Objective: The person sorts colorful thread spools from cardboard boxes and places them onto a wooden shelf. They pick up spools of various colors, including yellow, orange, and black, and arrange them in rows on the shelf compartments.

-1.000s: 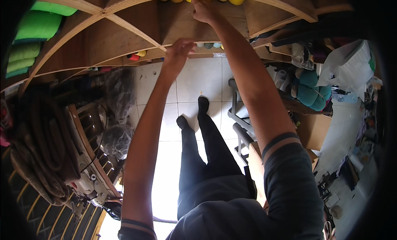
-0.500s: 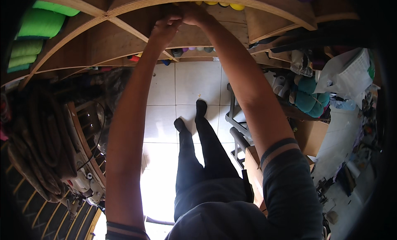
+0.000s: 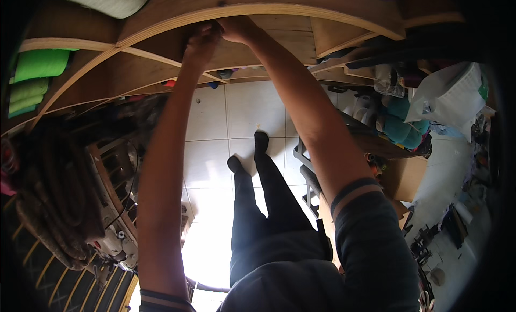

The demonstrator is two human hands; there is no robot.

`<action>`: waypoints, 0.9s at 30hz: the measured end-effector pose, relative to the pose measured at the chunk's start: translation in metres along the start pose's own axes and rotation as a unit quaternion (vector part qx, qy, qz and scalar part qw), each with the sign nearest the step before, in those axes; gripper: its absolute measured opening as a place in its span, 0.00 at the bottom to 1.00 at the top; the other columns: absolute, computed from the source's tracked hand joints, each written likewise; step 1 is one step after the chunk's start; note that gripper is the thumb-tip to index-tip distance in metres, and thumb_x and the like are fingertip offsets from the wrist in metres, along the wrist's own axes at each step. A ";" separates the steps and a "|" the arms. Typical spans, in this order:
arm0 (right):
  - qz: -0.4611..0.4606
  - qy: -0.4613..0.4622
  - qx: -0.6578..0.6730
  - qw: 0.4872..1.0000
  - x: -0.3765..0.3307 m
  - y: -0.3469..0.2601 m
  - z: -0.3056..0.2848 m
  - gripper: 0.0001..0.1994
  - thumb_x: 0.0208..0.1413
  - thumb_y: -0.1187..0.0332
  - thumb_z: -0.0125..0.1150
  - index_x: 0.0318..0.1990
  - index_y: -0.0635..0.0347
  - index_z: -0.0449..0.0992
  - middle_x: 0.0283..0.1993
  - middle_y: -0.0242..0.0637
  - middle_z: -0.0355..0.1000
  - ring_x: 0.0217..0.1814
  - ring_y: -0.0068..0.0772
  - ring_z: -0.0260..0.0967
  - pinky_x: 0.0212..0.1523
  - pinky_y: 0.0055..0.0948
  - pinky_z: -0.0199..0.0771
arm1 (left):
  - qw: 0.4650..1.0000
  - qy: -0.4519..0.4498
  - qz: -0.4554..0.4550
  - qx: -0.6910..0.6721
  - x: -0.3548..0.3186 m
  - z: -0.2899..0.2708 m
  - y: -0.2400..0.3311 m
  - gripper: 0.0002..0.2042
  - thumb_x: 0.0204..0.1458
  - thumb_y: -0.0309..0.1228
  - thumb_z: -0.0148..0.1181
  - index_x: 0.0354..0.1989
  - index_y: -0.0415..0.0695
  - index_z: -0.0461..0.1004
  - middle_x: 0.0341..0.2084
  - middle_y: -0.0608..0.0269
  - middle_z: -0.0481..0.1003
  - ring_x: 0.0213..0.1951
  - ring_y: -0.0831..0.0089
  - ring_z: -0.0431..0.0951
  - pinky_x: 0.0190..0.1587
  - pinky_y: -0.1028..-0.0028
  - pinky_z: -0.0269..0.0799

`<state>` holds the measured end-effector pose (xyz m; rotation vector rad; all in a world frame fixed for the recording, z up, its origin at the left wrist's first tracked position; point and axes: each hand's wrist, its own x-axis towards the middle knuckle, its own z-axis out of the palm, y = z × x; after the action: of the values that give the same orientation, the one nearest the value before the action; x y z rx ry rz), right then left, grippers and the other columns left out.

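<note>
Over the past second the left hand (image 3: 201, 43) has come up close beside the right hand (image 3: 235, 29), which has slid leftward. Both now reach into the wooden shelf (image 3: 258, 10) in front of the person, the right one partly hidden behind its curved front edge. The left fingers look curled; from here I can't tell whether either hand grips anything. Green spools (image 3: 40, 66) sit further left, below a large pale cone (image 3: 110, 1).
</note>
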<state>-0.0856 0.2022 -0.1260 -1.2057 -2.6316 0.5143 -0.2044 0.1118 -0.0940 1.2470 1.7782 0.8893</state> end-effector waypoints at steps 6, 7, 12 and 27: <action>0.036 0.071 0.031 0.996 -0.045 0.057 -0.017 0.22 0.48 0.72 0.57 0.54 0.61 0.69 0.51 0.52 0.70 0.55 0.49 0.68 0.54 0.42 0.70 | 0.992 0.002 0.052 0.117 0.021 0.013 -0.018 0.20 0.55 0.46 0.55 0.53 0.52 0.71 0.48 0.57 0.76 0.49 0.60 0.77 0.52 0.66 0.70; 0.070 0.041 0.040 0.996 -0.050 0.062 -0.024 0.21 0.48 0.70 0.57 0.53 0.60 0.69 0.51 0.50 0.70 0.55 0.48 0.68 0.53 0.43 0.71 | 0.995 -0.009 0.036 0.096 0.019 0.017 -0.013 0.20 0.55 0.46 0.55 0.53 0.52 0.71 0.48 0.58 0.76 0.49 0.60 0.77 0.51 0.66 0.70; 0.117 0.095 -0.009 0.989 -0.062 0.076 -0.034 0.15 0.53 0.63 0.57 0.45 0.62 0.73 0.47 0.47 0.72 0.52 0.50 0.69 0.54 0.46 0.66 | 0.994 -0.071 0.006 0.083 -0.005 0.036 0.004 0.18 0.55 0.42 0.55 0.52 0.49 0.72 0.48 0.57 0.76 0.49 0.59 0.77 0.52 0.66 0.70; 0.066 0.100 0.007 0.993 -0.204 0.009 -0.001 0.16 0.50 0.71 0.59 0.48 0.62 0.71 0.46 0.48 0.70 0.50 0.50 0.68 0.50 0.42 0.70 | 0.979 -0.151 0.085 0.110 -0.109 0.012 -0.031 0.15 0.56 0.41 0.56 0.29 0.40 0.74 0.18 0.61 0.76 0.23 0.73 0.77 0.28 0.71 0.70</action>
<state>0.0524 0.0526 -0.1362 -1.3574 -2.3911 0.4090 -0.1830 0.0004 -0.1047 1.6039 1.5726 0.5660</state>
